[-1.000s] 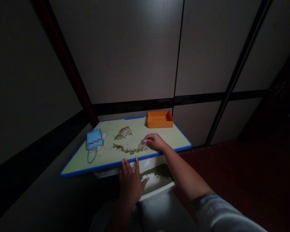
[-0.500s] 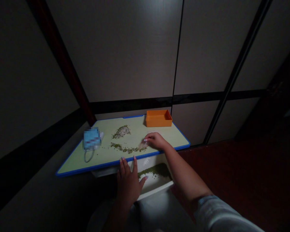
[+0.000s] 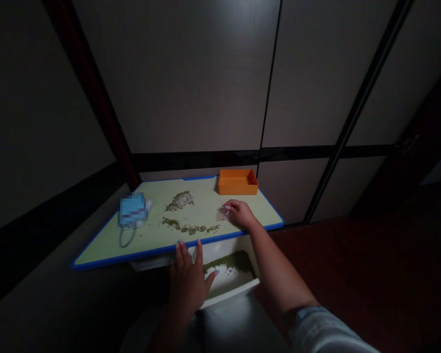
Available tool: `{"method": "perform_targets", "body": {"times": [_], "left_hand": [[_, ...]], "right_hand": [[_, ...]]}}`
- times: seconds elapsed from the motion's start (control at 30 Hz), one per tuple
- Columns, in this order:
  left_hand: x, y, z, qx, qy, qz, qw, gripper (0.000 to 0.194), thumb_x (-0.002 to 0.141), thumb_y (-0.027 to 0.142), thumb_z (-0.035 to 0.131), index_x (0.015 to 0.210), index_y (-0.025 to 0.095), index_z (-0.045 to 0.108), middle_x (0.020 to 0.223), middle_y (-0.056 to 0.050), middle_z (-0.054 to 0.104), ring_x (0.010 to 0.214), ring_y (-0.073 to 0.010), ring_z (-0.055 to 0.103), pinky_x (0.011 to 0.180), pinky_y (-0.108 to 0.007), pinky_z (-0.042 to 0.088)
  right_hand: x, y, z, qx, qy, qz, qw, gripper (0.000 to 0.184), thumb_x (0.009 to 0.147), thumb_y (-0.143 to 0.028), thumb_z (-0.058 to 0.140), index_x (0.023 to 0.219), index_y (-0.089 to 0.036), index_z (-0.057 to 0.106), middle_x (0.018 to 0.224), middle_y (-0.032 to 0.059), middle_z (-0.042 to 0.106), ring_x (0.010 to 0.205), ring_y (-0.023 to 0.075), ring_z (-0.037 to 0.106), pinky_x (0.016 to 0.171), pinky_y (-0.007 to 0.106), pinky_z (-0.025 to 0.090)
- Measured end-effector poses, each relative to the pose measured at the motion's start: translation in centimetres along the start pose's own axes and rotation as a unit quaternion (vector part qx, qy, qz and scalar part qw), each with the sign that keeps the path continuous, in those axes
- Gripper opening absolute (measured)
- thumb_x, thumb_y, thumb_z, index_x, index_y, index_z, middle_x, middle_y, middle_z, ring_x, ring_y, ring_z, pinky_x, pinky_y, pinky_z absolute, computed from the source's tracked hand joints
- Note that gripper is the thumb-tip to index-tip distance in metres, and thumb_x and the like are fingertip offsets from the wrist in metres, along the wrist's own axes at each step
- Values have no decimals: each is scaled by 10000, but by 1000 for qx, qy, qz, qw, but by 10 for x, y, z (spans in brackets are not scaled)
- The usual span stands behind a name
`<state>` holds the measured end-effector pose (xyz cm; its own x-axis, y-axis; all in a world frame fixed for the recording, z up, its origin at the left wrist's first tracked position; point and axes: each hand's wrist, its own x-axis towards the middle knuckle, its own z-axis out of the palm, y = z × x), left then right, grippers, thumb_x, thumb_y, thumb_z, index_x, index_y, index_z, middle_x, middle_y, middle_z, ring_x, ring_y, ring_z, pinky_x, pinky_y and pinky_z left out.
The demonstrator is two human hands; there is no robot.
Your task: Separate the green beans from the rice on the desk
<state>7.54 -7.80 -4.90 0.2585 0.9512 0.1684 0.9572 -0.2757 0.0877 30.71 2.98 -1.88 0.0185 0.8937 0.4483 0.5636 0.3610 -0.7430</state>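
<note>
My right hand (image 3: 239,213) is over the right part of a pale green tabletop (image 3: 202,196) with a blue rim. Its fingers are pinched on a small see-through piece (image 3: 222,214), whose exact kind I cannot make out. To its left runs a loose strip of small green and brown grains (image 3: 189,228). A paler pile of grains (image 3: 181,200) lies farther back. My left hand (image 3: 189,279) is open, fingers spread, with the fingertips at the front blue edge. Below that edge, a white drawer-like tray (image 3: 228,293) holds many green grains (image 3: 235,263).
An orange open box (image 3: 238,188) stands at the tabletop's back right corner. On the left lies a blurred-out light blue object (image 3: 133,210) with a grey loop (image 3: 127,237). Cabinet panels (image 3: 191,88) rise directly behind. Dark red floor (image 3: 338,264) shows at right.
My right hand has moved slightly back, lifting or drawing the see-through piece away from the right end of the grain strip. My left hand keeps its place at the edge; the view shifted slightly.
</note>
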Motion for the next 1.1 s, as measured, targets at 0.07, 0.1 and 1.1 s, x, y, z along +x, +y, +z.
{"method": "perform_targets", "body": {"times": [0.07, 0.1, 1.1], "left_hand": [[0, 0, 0, 1, -1, 1, 1000, 799, 774, 463, 537, 1433, 179, 186, 1530, -283, 85, 1420, -422, 42, 1059, -511, 248], [0, 0, 0, 2, 0, 1, 1000, 798, 774, 468, 534, 1433, 176, 189, 1529, -286, 87, 1420, -423, 39, 1062, -510, 243], [1, -3, 1, 1, 21, 17, 1000, 768, 776, 471, 510, 1420, 148, 244, 1528, -256, 161, 1420, -415, 85, 1042, -505, 281]], "right_hand": [[-1, 3, 1, -19, 3, 5, 1000, 198, 834, -138, 514, 911, -159, 695, 921, 69, 712, 854, 174, 631, 792, 283, 464], [-2, 4, 2, -28, 3, 7, 1000, 196, 829, -134, 517, 900, -170, 696, 918, 62, 712, 858, 175, 631, 796, 284, 462], [-7, 4, -1, -17, -45, 3, 999, 224, 821, -120, 501, 907, -163, 703, 874, 42, 698, 807, 146, 604, 759, 253, 448]]}}
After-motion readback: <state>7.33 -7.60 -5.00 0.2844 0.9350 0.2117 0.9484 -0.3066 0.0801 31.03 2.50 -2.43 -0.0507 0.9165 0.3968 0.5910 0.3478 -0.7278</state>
